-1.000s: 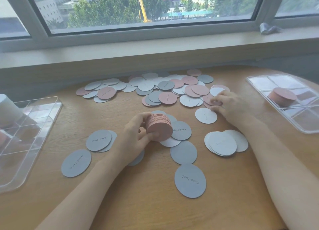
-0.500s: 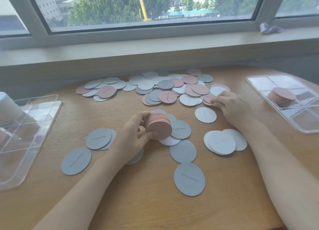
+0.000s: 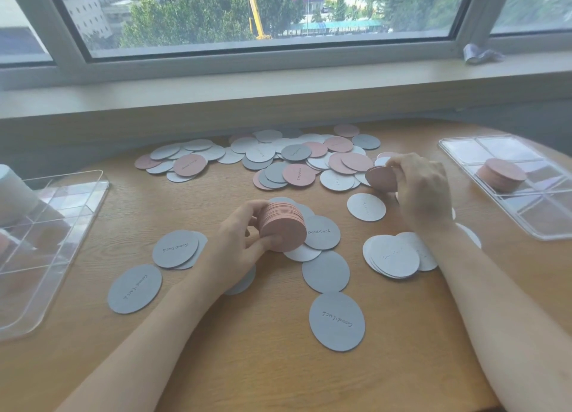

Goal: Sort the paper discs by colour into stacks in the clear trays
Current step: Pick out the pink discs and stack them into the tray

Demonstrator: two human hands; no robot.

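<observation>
Pink discs: left hand (image 3: 238,244) grips a thick stack (image 3: 283,226) mid-worktop; right hand (image 3: 424,189) pinches one pink disc (image 3: 381,178) at the mixed pile's (image 3: 297,161) right edge. Gathering step. Next, likely: add it to the stack. Wooden worktop (image 3: 278,365), clear trays either side, window beyond.

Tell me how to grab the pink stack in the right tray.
Pinch the pink stack by its curved sides, coming from above: it lies flat in the right tray, and low divider walls hem it in, so a sideways approach looks blocked.
</observation>
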